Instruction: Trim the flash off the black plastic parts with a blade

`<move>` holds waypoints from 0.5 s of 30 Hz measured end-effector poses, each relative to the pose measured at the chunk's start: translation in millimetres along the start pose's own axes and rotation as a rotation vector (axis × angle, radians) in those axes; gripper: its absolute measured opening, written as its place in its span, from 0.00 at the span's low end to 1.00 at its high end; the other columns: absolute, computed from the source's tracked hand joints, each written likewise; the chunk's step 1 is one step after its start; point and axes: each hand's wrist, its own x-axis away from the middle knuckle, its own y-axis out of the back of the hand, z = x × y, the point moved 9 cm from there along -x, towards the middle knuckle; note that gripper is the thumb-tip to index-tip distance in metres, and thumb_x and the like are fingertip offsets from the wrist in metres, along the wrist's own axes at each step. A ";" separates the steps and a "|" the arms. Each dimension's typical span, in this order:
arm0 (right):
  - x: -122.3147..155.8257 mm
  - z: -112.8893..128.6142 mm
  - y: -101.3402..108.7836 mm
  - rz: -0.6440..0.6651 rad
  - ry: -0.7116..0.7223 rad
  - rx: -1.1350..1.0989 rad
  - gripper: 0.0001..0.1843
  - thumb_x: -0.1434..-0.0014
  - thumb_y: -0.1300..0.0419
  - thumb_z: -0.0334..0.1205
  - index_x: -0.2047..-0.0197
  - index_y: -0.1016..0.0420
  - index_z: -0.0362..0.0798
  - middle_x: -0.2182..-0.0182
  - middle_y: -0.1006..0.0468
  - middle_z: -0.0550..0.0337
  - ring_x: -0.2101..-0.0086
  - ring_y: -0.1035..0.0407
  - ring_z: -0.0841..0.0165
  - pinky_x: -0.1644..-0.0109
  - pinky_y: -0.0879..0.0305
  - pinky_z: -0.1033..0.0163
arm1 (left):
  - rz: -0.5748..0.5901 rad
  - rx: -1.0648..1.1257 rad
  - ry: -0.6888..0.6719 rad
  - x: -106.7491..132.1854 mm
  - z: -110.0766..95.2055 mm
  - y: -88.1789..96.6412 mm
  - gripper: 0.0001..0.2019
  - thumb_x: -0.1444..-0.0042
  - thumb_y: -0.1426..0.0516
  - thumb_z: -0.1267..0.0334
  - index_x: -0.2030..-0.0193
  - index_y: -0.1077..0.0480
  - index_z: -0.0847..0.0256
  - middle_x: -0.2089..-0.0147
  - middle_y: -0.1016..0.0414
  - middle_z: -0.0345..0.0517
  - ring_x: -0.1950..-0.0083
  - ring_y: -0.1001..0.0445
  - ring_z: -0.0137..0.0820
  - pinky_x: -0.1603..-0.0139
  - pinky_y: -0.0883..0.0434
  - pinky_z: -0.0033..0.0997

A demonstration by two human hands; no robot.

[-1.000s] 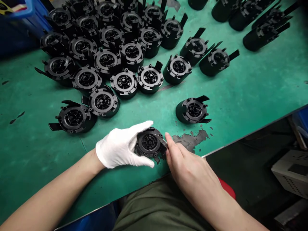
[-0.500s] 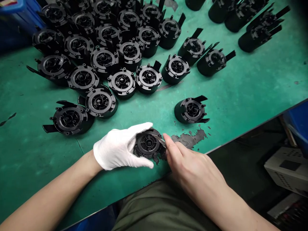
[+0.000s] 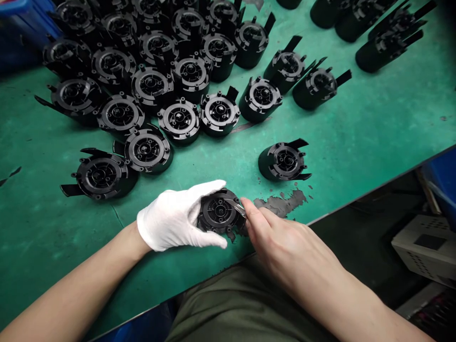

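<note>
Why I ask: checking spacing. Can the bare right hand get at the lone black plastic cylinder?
Likely yes: only dark-patched green tabletop separates right hand and cylinder, though the hand holds a silver metal tool.

Over my remote feed, the glove [image 3: 162, 216] on the left hand [image 3: 178, 219] is plain white, and the part [image 3: 212, 213] beside its palm is black, patterned with rings and spokes. The tool [image 3: 241, 209] in the right hand [image 3: 276, 235] shines silver. I see the other parts [image 3: 147, 149] black too, the table [image 3: 342, 156] green with paler mottling, the ragged patch [image 3: 285, 203] dark grey, the bin [image 3: 35, 21] blue, the cloth [image 3: 221, 304] olive green, the box [image 3: 413, 244] off-white with dark holes.
</note>
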 end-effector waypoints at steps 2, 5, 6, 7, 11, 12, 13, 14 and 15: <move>-0.2 0.2 0.2 0.012 -0.004 0.014 0.26 0.30 0.50 0.25 0.30 0.36 0.31 0.67 0.23 0.59 0.78 0.31 0.67 0.75 0.44 0.56 | 0.005 0.002 0.007 -0.1 0.4 -0.2 0.50 0.45 0.27 0.34 0.24 0.35 0.59 0.50 0.10 0.45 0.58 0.11 0.32 0.50 0.16 0.24; -2.0 1.1 3.4 0.006 0.009 0.038 0.26 0.30 0.50 0.25 0.31 0.35 0.30 0.69 0.24 0.60 0.79 0.33 0.68 0.76 0.47 0.56 | 0.013 -0.002 0.017 0.3 0.9 -1.1 0.50 0.46 0.28 0.33 0.24 0.34 0.60 0.51 0.10 0.44 0.60 0.11 0.31 0.50 0.16 0.25; -2.9 1.4 4.6 0.003 0.018 0.044 0.26 0.30 0.51 0.25 0.31 0.34 0.30 0.69 0.24 0.60 0.79 0.33 0.67 0.76 0.48 0.55 | 0.012 -0.005 0.018 0.5 0.9 -1.1 0.51 0.46 0.28 0.33 0.24 0.34 0.59 0.51 0.10 0.44 0.61 0.11 0.31 0.50 0.16 0.25; -3.8 1.7 5.6 0.002 0.028 0.048 0.26 0.31 0.51 0.24 0.32 0.33 0.30 0.69 0.24 0.60 0.79 0.32 0.67 0.76 0.48 0.55 | 0.010 -0.007 0.018 0.6 0.7 -0.8 0.51 0.47 0.27 0.33 0.24 0.34 0.59 0.51 0.11 0.44 0.61 0.11 0.31 0.51 0.16 0.25; -5.8 -0.8 4.1 0.053 0.046 0.050 0.27 0.33 0.50 0.23 0.32 0.34 0.30 0.67 0.21 0.57 0.78 0.29 0.67 0.75 0.49 0.54 | 0.012 -0.006 0.019 0.4 1.3 -1.3 0.52 0.48 0.25 0.36 0.23 0.35 0.58 0.51 0.10 0.43 0.60 0.11 0.32 0.51 0.16 0.25; -5.8 -1.7 2.4 0.081 0.050 0.050 0.28 0.34 0.49 0.23 0.31 0.34 0.30 0.66 0.20 0.57 0.77 0.28 0.66 0.75 0.50 0.54 | 0.018 -0.005 0.021 0.4 1.6 -2.0 0.52 0.49 0.25 0.36 0.23 0.35 0.58 0.51 0.10 0.43 0.59 0.11 0.32 0.51 0.16 0.25; -5.8 -2.6 0.5 0.113 0.055 0.051 0.29 0.35 0.49 0.23 0.31 0.35 0.31 0.66 0.20 0.56 0.77 0.28 0.66 0.75 0.51 0.54 | 0.022 -0.006 0.022 0.4 2.0 -2.6 0.52 0.49 0.25 0.36 0.23 0.35 0.59 0.50 0.10 0.43 0.59 0.11 0.32 0.51 0.16 0.24; -5.8 -3.6 -1.2 0.146 0.059 0.052 0.30 0.35 0.48 0.23 0.31 0.35 0.31 0.65 0.20 0.56 0.77 0.28 0.66 0.75 0.52 0.54 | 0.025 -0.008 0.024 0.4 2.4 -3.1 0.52 0.48 0.25 0.36 0.23 0.35 0.59 0.50 0.10 0.44 0.59 0.11 0.32 0.50 0.16 0.24; -5.9 -4.4 -2.6 0.180 0.064 0.050 0.30 0.36 0.47 0.23 0.30 0.35 0.32 0.65 0.19 0.56 0.77 0.27 0.66 0.75 0.53 0.54 | 0.028 -0.010 0.025 0.4 2.6 -3.4 0.52 0.48 0.25 0.36 0.23 0.35 0.59 0.50 0.10 0.44 0.58 0.11 0.32 0.50 0.16 0.24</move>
